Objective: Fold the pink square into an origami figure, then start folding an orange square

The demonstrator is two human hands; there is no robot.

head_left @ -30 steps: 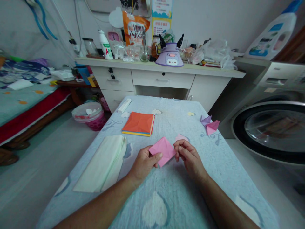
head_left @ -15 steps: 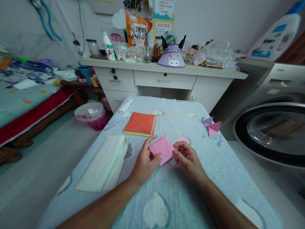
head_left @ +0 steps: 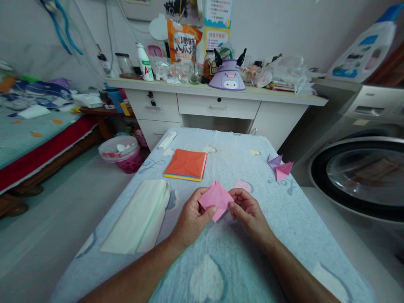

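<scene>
A pink sheet of origami paper point(head_left: 216, 197), folded into a diamond shape, is held just above the cloth-covered table point(head_left: 252, 252). My left hand point(head_left: 193, 212) grips its left side, thumb in front and the other fingers behind. The right corner is pinched between the thumb and fingers of my right hand point(head_left: 249, 209). Beyond my left hand lies a stack of square paper point(head_left: 186, 163) with an orange sheet on top. Two folded paper pieces, one purple point(head_left: 274, 160) and one pink point(head_left: 284, 170), rest near the table's right edge.
A folded pale green cloth or paper point(head_left: 137, 216) lies at the left. Near the far left corner is a narrow white object point(head_left: 167, 140). A white desk point(head_left: 217, 103) stands beyond the table, a pink bin point(head_left: 126, 158) at left, a washing machine point(head_left: 362, 168) at right.
The pink paper's top corner has shifted slightly and now looks creased and less flat. The left fingers have curled in closer behind it. The other things on the table stay put.
</scene>
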